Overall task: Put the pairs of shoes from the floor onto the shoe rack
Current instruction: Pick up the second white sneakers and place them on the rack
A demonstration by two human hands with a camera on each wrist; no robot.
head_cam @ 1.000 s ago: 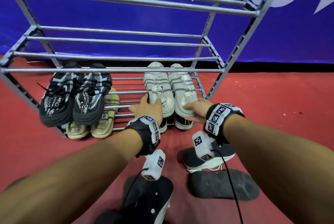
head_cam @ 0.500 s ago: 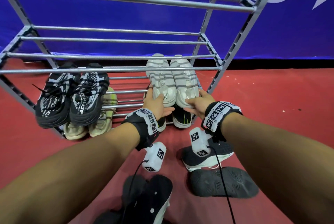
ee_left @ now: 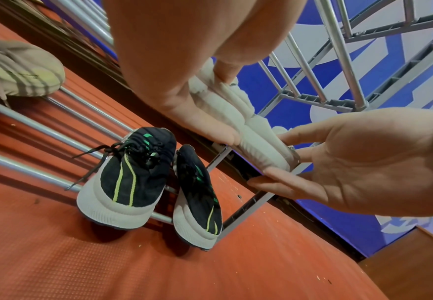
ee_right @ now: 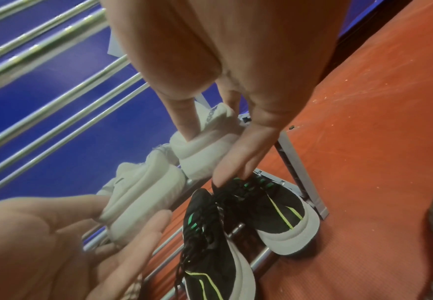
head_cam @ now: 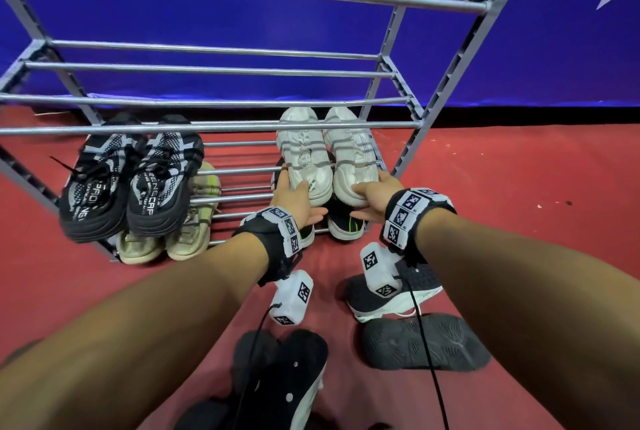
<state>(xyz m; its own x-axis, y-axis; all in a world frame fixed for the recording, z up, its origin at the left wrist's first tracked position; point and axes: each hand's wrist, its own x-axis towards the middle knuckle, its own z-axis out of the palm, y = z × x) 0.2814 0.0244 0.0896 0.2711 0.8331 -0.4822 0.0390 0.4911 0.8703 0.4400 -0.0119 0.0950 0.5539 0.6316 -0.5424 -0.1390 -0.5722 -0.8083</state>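
Note:
A white pair of shoes (head_cam: pixel 304 159) stands on the right of the grey metal rack's (head_cam: pixel 214 126) second shelf from the bottom, toes to the wall. My left hand (head_cam: pixel 296 197) touches the heel of the left white shoe (ee_left: pixel 236 113) with straight fingers. My right hand (head_cam: pixel 372 192) rests with straight fingers on the heel of the right white shoe (ee_right: pixel 205 142). On the floor near me lie a dark grey shoe with a white sole (head_cam: pixel 381 294), another flipped sole-up (head_cam: pixel 426 343), and black shoes (head_cam: pixel 287 377) at the bottom edge.
A black and white pair (head_cam: pixel 128 180) fills the left of the same shelf. Below it a beige pair (head_cam: pixel 173 239) sits on the bottom shelf, and a black pair with green stripes (ee_left: pixel 133 178) lies under the white shoes. Upper shelves are bare bars. Red floor, blue wall behind.
The white pair has slid further back on its shelf. Both hands followed it forward, and their fingers have straightened against the heels.

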